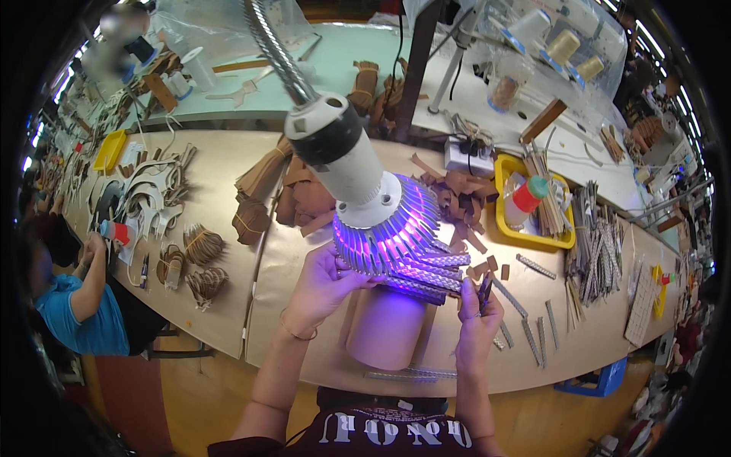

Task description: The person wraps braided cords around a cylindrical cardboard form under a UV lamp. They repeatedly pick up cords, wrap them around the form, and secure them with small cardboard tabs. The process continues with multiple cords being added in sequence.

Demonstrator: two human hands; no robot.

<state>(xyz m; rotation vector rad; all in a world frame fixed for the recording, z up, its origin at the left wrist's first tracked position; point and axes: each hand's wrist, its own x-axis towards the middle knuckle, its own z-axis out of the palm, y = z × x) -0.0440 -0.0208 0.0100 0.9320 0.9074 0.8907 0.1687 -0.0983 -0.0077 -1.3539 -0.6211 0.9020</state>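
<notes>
I saw braided strips [438, 274] under purple-lit lamp [388, 225], between hands: left hand [314, 286] pinched left ends; right hand [478, 324] gripped small dark tool [485, 288], thumb at right ends.

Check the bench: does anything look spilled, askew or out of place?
Mild untidiness only: loose grey strips lie at mixed angles right of the right hand, unlike the gathered bundle beside the yellow tray. Small brown pieces are scattered nearby. No damage stands out.

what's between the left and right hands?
Head view: a bunch of braided strips between left hand and right hand, partly hidden by the purple-glowing lamp.
</notes>
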